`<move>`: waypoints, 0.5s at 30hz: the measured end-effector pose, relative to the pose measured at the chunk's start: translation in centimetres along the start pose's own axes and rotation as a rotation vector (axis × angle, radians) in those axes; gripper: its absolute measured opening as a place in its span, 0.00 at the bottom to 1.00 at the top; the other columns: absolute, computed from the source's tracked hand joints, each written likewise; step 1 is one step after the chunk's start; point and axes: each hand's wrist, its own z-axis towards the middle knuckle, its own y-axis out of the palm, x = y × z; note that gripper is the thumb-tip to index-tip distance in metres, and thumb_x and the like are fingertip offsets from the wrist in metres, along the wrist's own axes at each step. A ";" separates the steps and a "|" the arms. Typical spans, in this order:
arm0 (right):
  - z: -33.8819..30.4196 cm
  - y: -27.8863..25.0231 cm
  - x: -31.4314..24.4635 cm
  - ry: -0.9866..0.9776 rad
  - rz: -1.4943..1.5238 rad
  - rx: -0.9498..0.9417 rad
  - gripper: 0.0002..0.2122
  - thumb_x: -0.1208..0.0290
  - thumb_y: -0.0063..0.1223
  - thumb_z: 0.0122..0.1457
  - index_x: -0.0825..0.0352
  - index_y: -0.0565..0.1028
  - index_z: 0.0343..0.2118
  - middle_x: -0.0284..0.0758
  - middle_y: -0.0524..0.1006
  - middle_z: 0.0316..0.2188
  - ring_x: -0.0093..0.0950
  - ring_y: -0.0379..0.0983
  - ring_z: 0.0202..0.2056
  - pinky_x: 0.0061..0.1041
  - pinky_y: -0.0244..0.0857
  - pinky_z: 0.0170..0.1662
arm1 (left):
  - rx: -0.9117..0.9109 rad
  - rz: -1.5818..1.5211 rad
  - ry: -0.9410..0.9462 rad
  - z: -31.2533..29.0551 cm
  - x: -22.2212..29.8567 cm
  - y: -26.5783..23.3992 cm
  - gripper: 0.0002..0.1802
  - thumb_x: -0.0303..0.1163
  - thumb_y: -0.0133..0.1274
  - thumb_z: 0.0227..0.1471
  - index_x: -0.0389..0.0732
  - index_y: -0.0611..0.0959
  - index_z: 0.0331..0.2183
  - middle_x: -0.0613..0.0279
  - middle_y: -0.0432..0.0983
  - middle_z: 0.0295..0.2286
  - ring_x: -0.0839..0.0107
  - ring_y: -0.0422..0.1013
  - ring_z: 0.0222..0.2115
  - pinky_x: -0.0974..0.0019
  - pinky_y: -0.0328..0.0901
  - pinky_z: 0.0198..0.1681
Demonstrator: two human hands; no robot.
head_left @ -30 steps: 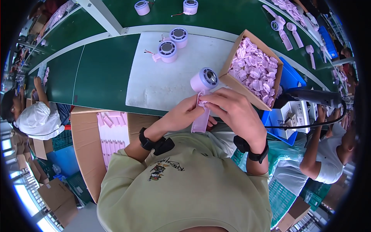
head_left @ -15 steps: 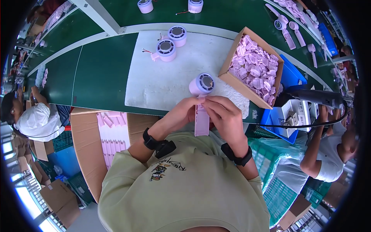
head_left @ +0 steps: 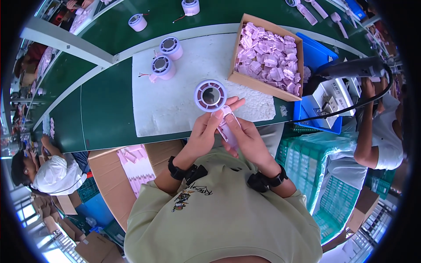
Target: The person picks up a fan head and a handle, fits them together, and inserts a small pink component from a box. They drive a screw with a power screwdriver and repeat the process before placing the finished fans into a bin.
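Note:
Both hands hold a handheld fan in front of my body, at the near edge of a white foam board point(head_left: 186, 107). The fan has a round lavender head point(head_left: 210, 95) with a dark centre, and a pink handle point(head_left: 229, 133) whose open side shows. My left hand point(head_left: 202, 135) closes around the neck, its thumb just below the head. Wrapped about the handle is my right hand point(head_left: 249, 136), thumb on the front, some fingers stretched out behind. Two more lavender fan heads point(head_left: 162, 68) stand farther off on the board, small wires sticking out beside one.
A cardboard box point(head_left: 266, 86) of small pink plastic pieces stands at the board's right. Beside it are a blue bin point(head_left: 331, 125) and a black cable. An open carton point(head_left: 109, 175) with pink parts sits lower left. Co-workers sit left and right. More fan heads lie across the bench.
The fan head has tilted up and now faces me, and the handle has swung lower right. My right hand has shifted from a pinch near the neck to a grip along the handle.

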 end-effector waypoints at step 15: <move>-0.6 -5.6 -7.8 -1.176 -1.044 1.474 0.35 0.69 0.64 0.53 0.74 0.56 0.59 0.43 0.64 0.55 0.34 0.60 0.56 0.33 0.52 0.60 | 0.244 -0.502 0.085 1.5 2.5 0.1 0.33 0.49 0.37 0.63 0.26 0.66 0.53 0.44 0.68 0.53 0.59 0.64 0.55 0.60 0.57 0.57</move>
